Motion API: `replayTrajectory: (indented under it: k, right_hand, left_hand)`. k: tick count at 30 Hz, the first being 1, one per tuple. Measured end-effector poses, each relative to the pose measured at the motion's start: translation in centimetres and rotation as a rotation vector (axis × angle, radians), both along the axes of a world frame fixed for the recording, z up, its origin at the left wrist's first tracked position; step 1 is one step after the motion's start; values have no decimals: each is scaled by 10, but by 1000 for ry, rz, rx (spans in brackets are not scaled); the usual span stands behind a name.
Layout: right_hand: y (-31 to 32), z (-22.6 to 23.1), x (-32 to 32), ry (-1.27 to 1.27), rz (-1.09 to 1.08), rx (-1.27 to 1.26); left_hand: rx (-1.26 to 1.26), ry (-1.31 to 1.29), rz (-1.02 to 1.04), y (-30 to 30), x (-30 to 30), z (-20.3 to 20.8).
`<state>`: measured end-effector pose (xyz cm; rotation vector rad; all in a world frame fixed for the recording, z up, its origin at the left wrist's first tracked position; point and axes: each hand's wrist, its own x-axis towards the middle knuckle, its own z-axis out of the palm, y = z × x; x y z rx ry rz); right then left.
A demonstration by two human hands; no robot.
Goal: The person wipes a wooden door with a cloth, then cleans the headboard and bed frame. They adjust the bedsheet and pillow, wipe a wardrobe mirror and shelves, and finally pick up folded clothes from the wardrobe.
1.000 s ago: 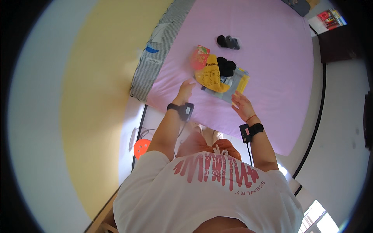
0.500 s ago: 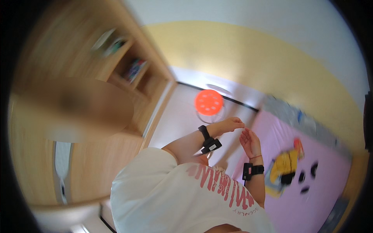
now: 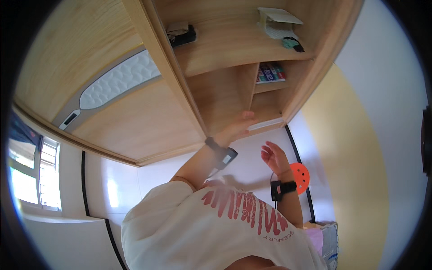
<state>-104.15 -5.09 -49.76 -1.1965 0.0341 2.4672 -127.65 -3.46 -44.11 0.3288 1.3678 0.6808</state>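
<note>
My left hand (image 3: 238, 126) reaches out over the lower front of an open wooden wardrobe (image 3: 216, 96), slightly blurred, with its fingers apart and nothing in them. It looks close to the wardrobe's bottom edge, but I cannot tell if it touches. My right hand (image 3: 276, 158) hovers above the floor, fingers loosely curled and apart, holding nothing. Just beyond its wrist is a round orange stool (image 3: 301, 178) with holes in its seat, partly hidden by my forearm. Each wrist wears a black strap with a small black box.
Inside the wardrobe are several books (image 3: 271, 73) in a cubby, a white box-like item (image 3: 280, 18), a teal-and-black bundle (image 3: 292, 43) and dark folded cloth (image 3: 182, 35). A sliding door (image 3: 121, 103) covers the left side. A bed corner (image 3: 315, 238) shows at lower right, a window (image 3: 38, 173) at left.
My view has swung left, from the bed toward the wardrobe. My left hand now extends over the wardrobe's front; the hands are farther apart. The stool now appears beside my right wrist.
</note>
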Motion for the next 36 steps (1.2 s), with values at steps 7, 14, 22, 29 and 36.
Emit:
replayTrajectory:
  k: [7,14,22,29,36]
  right_hand:
    - [54,24,-94,220,276,164]
    - [98,33,-127,230,307,196]
    - [95,-17,-152,70,372,98]
    - [63,-44,-175,123,349,-41]
    - [54,-54,-185,302,257,27]
  left_hand:
    - [-6,320,235,-4,-68,34]
    - [57,357,132,-33,-94,37]
    - [77,807,-106,-18,-129,15]
    - [222,1284,-247,-7,-149,-2]
    - [116,1630,-380,14,-187,-19]
